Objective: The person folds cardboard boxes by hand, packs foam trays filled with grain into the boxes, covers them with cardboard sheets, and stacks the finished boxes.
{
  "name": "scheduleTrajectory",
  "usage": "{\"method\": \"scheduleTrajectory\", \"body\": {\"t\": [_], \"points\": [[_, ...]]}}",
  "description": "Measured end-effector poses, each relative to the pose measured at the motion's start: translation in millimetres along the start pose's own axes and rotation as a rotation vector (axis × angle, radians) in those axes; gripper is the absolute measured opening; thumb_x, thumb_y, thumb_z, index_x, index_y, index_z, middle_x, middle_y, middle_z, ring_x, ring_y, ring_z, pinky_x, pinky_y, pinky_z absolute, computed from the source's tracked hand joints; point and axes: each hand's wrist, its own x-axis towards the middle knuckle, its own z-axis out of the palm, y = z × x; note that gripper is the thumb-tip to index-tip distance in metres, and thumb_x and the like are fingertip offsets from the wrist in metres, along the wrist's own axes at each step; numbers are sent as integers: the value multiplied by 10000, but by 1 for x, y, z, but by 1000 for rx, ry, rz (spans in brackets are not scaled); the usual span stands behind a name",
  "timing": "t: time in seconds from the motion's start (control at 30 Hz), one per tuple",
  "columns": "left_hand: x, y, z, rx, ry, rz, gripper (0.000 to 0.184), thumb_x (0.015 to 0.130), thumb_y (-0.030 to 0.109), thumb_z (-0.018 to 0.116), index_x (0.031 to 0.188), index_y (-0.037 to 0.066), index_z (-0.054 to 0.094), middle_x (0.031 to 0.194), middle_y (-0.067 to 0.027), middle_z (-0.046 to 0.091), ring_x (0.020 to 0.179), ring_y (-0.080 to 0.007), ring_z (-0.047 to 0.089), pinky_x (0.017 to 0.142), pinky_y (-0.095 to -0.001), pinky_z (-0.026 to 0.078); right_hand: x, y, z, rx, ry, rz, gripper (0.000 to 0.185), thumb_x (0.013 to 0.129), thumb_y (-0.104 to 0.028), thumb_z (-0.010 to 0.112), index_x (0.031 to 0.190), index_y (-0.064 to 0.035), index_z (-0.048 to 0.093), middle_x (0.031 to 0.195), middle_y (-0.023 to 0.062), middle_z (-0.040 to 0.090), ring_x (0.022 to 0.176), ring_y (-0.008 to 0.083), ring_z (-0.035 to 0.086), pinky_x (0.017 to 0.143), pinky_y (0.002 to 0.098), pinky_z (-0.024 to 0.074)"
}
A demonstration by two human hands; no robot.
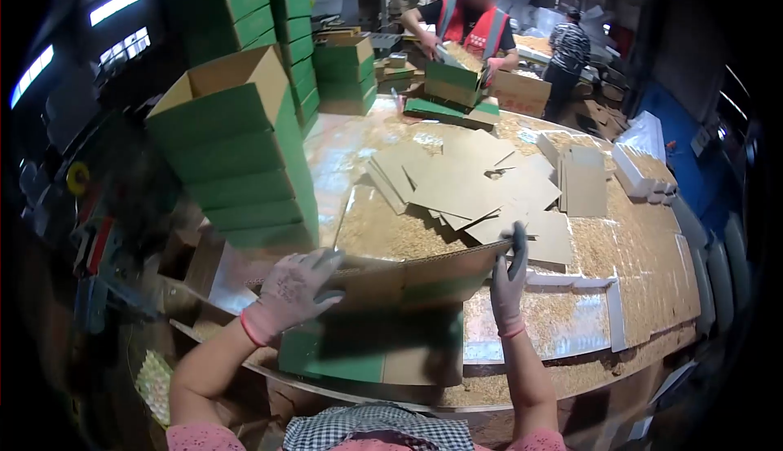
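Observation:
A green and brown cardboard box (pixel 424 284) stands at the near edge of the table, its upper edge between my two gloved hands. My left hand (pixel 298 288), in a pale glove with a pink cuff, closes on the box's left end. At the right end, my right hand (pixel 510 280) holds the cardboard edge, thumb and fingers around the corner. The lower green panel (pixel 334 353) faces me, partly in shadow. Just beyond the box lie loose flat brown cardboard sheets (pixel 461 178) in an overlapping heap.
Tall stacks of green boxes (pixel 236 149) rise at the left. Wood shavings (pixel 383 227) cover much of the table. White-edged trays (pixel 644 170) sit at the right. Across the table, a person in a red vest (pixel 485 31) handles a green box (pixel 453 84); another person (pixel 568 47) stands behind.

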Motion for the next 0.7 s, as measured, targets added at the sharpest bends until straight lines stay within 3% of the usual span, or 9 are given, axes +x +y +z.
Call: {"method": "scheduleTrajectory", "body": {"t": [0.07, 0.13, 0.3, 0.4, 0.47, 0.5, 0.57, 0.67, 0.7], "points": [[4, -14, 1, -114, -75, 59, 678, 800, 407, 693, 1354, 105, 444, 1344, -193, 479, 1219, -388, 478, 1008, -474, 404, -2, -59, 1, -630, -30, -581, 754, 756, -255, 723, 1380, -15, 376, 1390, 220, 400, 1291, 393, 380, 1072, 554, 295], [7, -29, -8, -316, -373, 26, 575, 891, 373, 583, 1372, 107, 412, 1304, -201, 512, 1140, -356, 548, 945, -419, 461, -28, -82, 28, -781, -492, -544, 873, 658, -412, 793, 1381, -84, 430, 1412, 143, 406, 1322, 352, 360, 1107, 599, 217], [34, -54, -13, -193, -295, -85, 335, 918, 336, 563, 1104, 68, 485, 907, -253, 651, 872, -421, 631, 820, -497, 475, -47, -86, 3, -397, -532, -709, 277, 724, -369, 705, 838, -140, 599, 858, 16, 581, 972, 246, 572, 1063, 567, 308], [36, -63, -24, -1056, -364, -424, 484, 919, 331, 575, 1282, 32, 463, 1021, -275, 638, 937, -446, 622, 880, -471, 481, -23, -98, -14, 108, -651, -616, 212, 690, -322, 584, 680, -111, 590, 689, 37, 562, 820, 251, 591, 1006, 524, 390], [15, -44, 19, -422, -176, -230, 634, 924, 300, 566, 1405, -34, 324, 1183, -314, 569, 1089, -441, 572, 972, -462, 439, -16, -97, 17, -58, -752, -684, 236, 799, -286, 544, 680, -86, 582, 665, 69, 582, 736, 277, 584, 993, 502, 402], [22, -13, -10, -590, -229, -295, 741, 895, 271, 588, 1425, -98, 225, 1303, -343, 472, 1254, -442, 444, 1042, -455, 376, -26, -86, 33, -247, -882, -646, 243, 837, -300, 547, 730, -88, 602, 700, 75, 596, 781, 278, 591, 1005, 503, 391], [32, 20, 30, -329, 512, 304, 793, 792, 221, 662, 1439, -25, 274, 1424, -296, 347, 1339, -438, 330, 1091, -493, 304, -59, -48, 61, -711, -1100, -654, 255, 883, -349, 575, 930, -108, 644, 908, 105, 617, 977, 273, 573, 1031, 509, 362], [48, 64, 48, -323, 249, 1144, 657, 892, 382, 568, 1434, 69, 369, 1481, -200, 324, 1388, -398, 275, 1143, -535, 199, -15, -14, 62, -540, -624, -687, 412, 878, -368, 588, 1199, -114, 540, 1193, 145, 512, 1185, 307, 469, 1035, 504, 334], [51, 91, 63, -552, -12, 1101, 672, 928, 432, 505, 1481, 107, 301, 1498, -198, 298, 1398, -405, 249, 1156, -527, 169, 22, -50, 58, -658, -331, -839, 493, 864, -403, 598, 1246, -107, 503, 1219, 162, 495, 1208, 336, 450, 1040, 509, 322]]}}
